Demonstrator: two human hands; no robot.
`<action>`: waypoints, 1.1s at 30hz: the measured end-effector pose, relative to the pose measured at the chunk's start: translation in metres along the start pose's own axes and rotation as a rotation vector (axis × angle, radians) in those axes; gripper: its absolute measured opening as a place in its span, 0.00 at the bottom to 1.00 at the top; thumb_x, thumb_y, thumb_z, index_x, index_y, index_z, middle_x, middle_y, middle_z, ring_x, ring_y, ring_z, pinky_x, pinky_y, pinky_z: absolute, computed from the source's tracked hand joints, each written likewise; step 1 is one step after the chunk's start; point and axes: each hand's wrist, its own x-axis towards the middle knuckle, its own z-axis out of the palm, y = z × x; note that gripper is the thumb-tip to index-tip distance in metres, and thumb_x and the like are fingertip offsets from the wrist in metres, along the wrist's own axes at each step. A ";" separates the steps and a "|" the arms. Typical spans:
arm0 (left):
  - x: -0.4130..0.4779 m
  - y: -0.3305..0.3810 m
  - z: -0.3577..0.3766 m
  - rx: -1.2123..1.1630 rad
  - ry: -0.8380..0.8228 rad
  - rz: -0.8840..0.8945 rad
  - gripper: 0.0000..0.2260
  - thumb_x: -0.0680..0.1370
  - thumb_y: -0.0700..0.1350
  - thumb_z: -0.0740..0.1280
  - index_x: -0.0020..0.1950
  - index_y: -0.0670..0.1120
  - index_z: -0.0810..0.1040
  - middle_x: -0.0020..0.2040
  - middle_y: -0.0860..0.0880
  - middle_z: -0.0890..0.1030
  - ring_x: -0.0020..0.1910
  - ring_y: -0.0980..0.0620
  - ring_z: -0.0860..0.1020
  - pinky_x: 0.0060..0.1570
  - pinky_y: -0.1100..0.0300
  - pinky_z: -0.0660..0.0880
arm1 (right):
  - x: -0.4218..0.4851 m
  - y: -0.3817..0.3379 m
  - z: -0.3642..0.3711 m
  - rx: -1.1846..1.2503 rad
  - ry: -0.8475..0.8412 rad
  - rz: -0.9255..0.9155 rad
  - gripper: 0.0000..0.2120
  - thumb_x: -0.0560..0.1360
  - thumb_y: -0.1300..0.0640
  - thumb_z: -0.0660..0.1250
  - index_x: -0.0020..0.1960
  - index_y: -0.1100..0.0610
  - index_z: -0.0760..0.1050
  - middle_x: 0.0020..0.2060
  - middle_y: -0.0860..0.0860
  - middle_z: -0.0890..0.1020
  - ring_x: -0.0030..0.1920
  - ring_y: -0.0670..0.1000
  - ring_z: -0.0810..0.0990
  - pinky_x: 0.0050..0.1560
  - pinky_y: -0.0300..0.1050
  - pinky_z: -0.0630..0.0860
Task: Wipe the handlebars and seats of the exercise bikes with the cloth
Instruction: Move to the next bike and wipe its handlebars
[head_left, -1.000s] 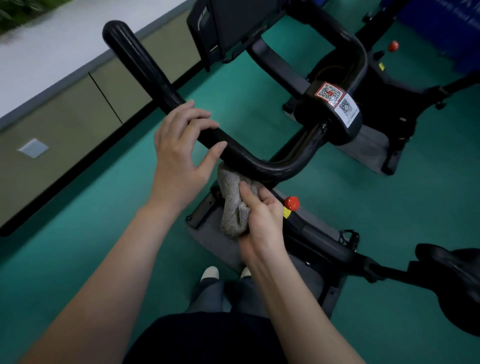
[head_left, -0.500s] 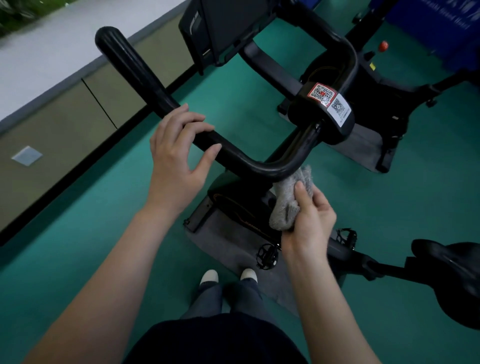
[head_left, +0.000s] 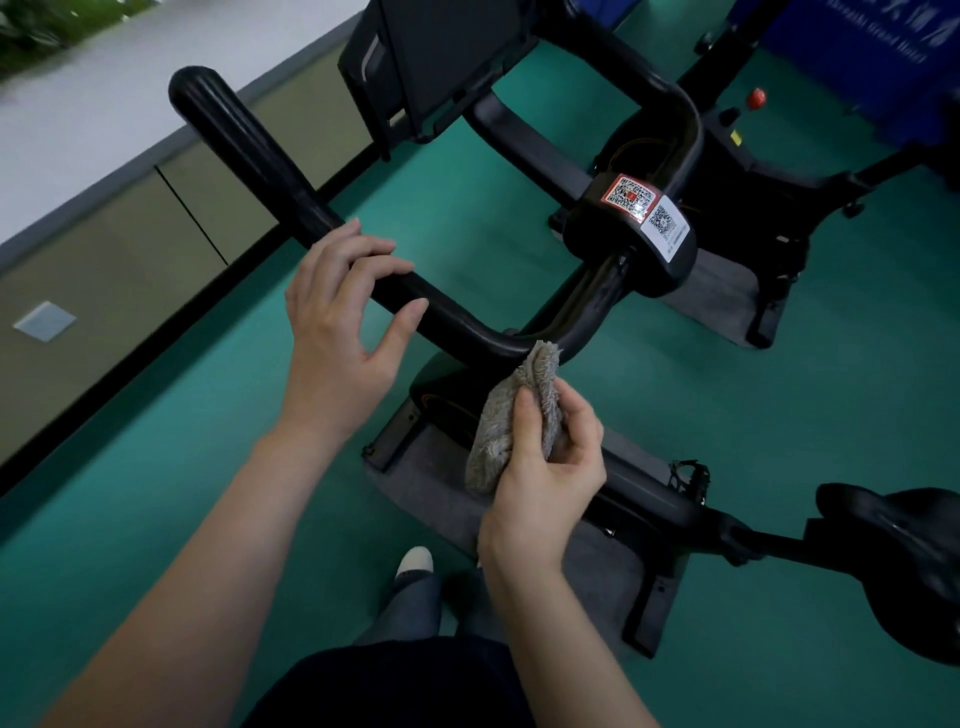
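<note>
The black handlebar (head_left: 249, 156) of the near exercise bike runs from upper left down to a bend at centre. My left hand (head_left: 337, 332) rests on the bar's left arm, fingers laid over it and thumb under. My right hand (head_left: 545, 467) pinches a grey fluffy cloth (head_left: 509, 421) just below the bend; the cloth's top edge touches the bar's underside. The bike's black seat (head_left: 904, 551) is at the right edge. A stem cover with QR stickers (head_left: 644, 208) sits above the bend.
A screen console (head_left: 431, 62) stands at the top. A second bike (head_left: 753, 171) is behind on the right, with a red knob (head_left: 756, 97). Grey mats (head_left: 431, 483) lie under the bikes on green floor. A wall base runs along the left. My shoes (head_left: 415, 564) are below.
My right hand slid the cloth along the bar's underside from left to right past the bend, then dropped back slightly under the bend. My left hand stayed on the bar.
</note>
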 end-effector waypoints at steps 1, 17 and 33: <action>0.000 0.000 0.000 0.000 0.000 0.001 0.13 0.78 0.50 0.64 0.56 0.42 0.77 0.59 0.45 0.75 0.69 0.48 0.65 0.69 0.54 0.56 | 0.000 0.001 0.000 -0.001 0.005 -0.010 0.14 0.73 0.61 0.70 0.45 0.40 0.81 0.54 0.59 0.78 0.58 0.59 0.78 0.62 0.61 0.73; 0.001 -0.003 -0.001 0.019 -0.007 0.025 0.12 0.78 0.50 0.64 0.56 0.44 0.76 0.59 0.46 0.75 0.69 0.49 0.65 0.69 0.55 0.56 | 0.011 -0.012 0.006 -0.343 -0.042 -0.447 0.06 0.71 0.68 0.71 0.48 0.65 0.82 0.44 0.56 0.78 0.46 0.45 0.77 0.48 0.33 0.73; 0.000 0.001 -0.002 0.001 -0.025 -0.011 0.13 0.78 0.50 0.64 0.57 0.44 0.76 0.60 0.46 0.74 0.70 0.49 0.64 0.70 0.57 0.54 | 0.058 -0.017 -0.017 -0.475 0.002 -0.558 0.06 0.73 0.67 0.70 0.49 0.64 0.82 0.45 0.58 0.78 0.45 0.43 0.75 0.49 0.31 0.71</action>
